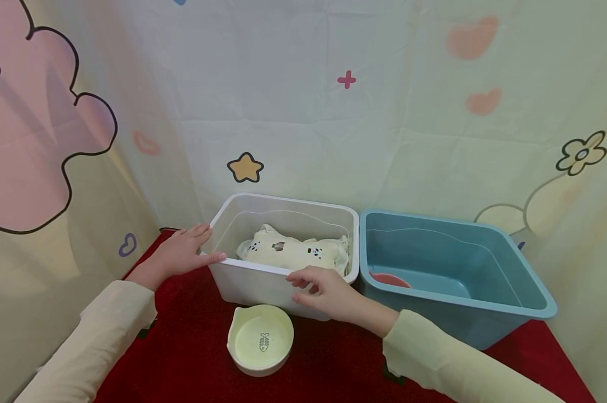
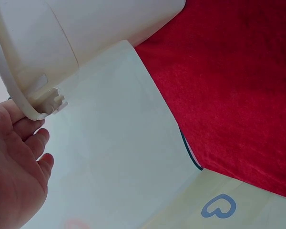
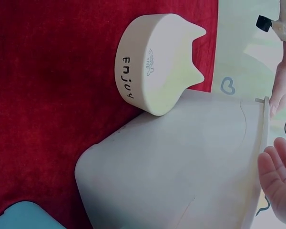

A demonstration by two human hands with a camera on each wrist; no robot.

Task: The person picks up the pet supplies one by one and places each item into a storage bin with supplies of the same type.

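A white plastic bin (image 1: 253, 282) stands near the back, with a folded cream cloth item (image 1: 288, 253) printed with small animals inside it. My left hand (image 1: 184, 252) rests on the bin's left front corner, thumb along the front rim. In the left wrist view, its fingers touch the underside of the rim (image 2: 14, 98). Over the right part of the front rim hovers my right hand (image 1: 328, 292), fingers loosely bent and nothing held. The right wrist view shows those fingers (image 3: 271, 167) beside the rim; contact is hard to tell.
In front of the white bin sits a cream cat-eared bowl (image 1: 260, 338) with a fishbone print and "Enjoy" on its side. A blue bin (image 1: 429, 316) stands to the right, holding a red-pink item (image 1: 391, 279). Red cloth (image 1: 182, 347) covers the table; a printed curtain (image 1: 293, 151) hangs behind.
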